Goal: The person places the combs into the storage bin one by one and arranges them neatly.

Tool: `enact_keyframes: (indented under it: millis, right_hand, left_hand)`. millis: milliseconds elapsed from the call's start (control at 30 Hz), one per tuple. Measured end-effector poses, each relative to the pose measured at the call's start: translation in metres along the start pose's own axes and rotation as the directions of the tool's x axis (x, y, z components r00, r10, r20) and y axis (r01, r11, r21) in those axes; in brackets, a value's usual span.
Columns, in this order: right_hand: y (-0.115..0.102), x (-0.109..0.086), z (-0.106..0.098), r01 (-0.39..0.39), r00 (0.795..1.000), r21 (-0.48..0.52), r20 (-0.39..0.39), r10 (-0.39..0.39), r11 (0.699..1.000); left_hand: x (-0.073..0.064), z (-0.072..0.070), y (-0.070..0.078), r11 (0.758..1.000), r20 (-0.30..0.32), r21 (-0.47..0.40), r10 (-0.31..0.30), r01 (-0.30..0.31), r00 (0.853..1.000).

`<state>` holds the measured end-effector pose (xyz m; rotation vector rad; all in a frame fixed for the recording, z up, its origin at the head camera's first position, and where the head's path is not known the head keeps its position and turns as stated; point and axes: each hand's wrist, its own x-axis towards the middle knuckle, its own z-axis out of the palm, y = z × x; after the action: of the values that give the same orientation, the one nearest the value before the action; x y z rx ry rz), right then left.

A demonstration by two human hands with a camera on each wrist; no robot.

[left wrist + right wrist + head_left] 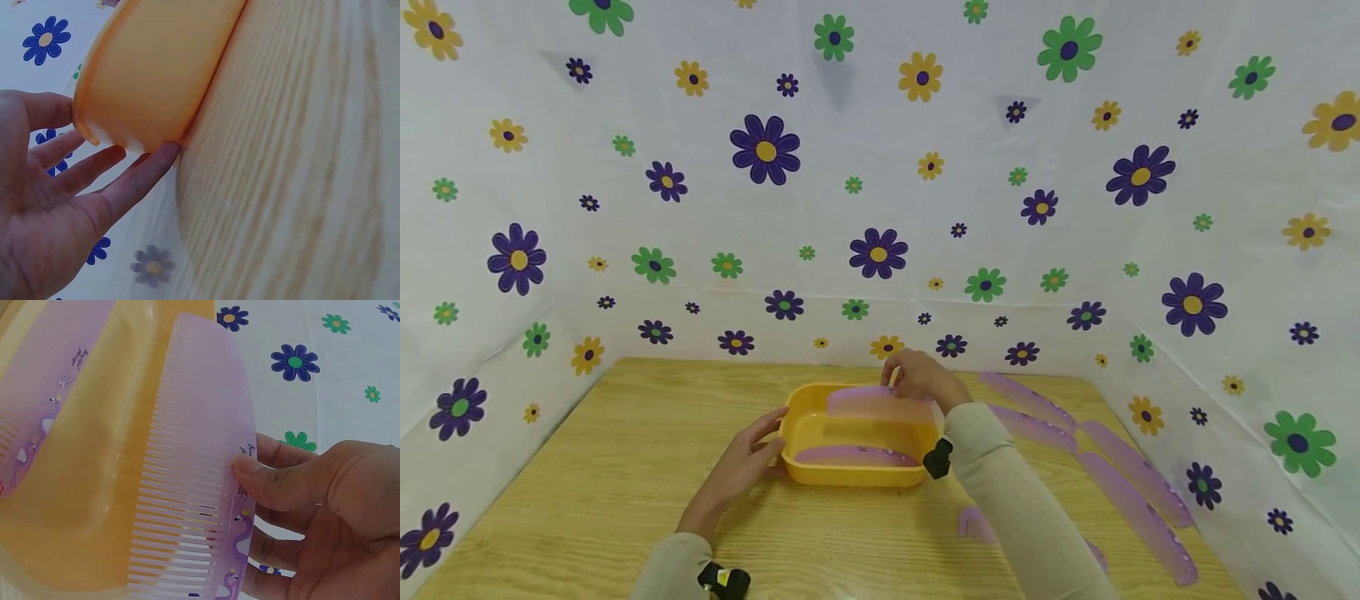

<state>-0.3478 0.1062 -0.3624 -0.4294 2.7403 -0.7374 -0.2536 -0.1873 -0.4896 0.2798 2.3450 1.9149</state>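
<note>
Right hand [917, 375] pinches a translucent lilac plastic comb [868, 402] by its printed spine: thumb on the upper face, fingers beneath, teeth left free. It is held over the far side of a shallow yellow plastic tub [853, 477], rounded at the corners; cannot tell whether comb and tub touch. The spine hold presumably suits the smooth, solid edge and keeps the fingers off the teeth. Left hand [741, 467] rests against the tub's left end, fingers spread and fairly straight, touching the wall rather than wrapped round it; judged to be steadying it. Inside, a matching lilac comb [850, 456] lies lengthwise along the near wall, teeth toward that wall, an arrangement that seems to leave the tub's middle bare. Four more lilac combs [1138, 517] lie on the wood-grain table [587, 467] to the right, set in two slanting pairs, likely within easy reach of the right arm. A partly hidden comb end [976, 525] shows beside the right forearm. Comb form: curved back, long tapering body, fine teeth at one end, coarser toward the other; spine printed with small lettering and long-necked birds. Tub wall smooth, slightly glossy.
</note>
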Motion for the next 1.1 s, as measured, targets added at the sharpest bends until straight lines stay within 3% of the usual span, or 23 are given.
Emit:
enact_keyframes:
  millis: [367, 667, 900, 1100]
  right_hand:
    - [-0.012, 0.007, 0.004, -0.003, 0.999, -0.015, 0.033, 0.003, 1.0]
    - [-0.022, 0.016, 0.011, 0.061, 0.997, -0.129, 0.046, -0.055, 0.99]
    - [-0.026, 0.023, 0.017, 0.028, 0.998, -0.132, 0.052, -0.022, 0.991]
    - [-0.025, 0.029, 0.022, 0.056, 0.997, -0.119, 0.06, -0.05, 0.991]
  left_hand:
    - [0.0, 0.001, 0.0, 1.0, 0.005, 0.023, 0.008, -0.008, 1.0]
    - [0.0, 0.0, -0.001, 1.0, 0.006, -0.011, 0.002, -0.002, 1.0]
    - [0.0, -0.001, 0.002, 1.0, 0.004, -0.005, -0.001, 0.001, 1.0]
    - [0.0, 0.0, 0.0, 1.0, 0.002, -0.011, -0.003, 0.003, 1.0]
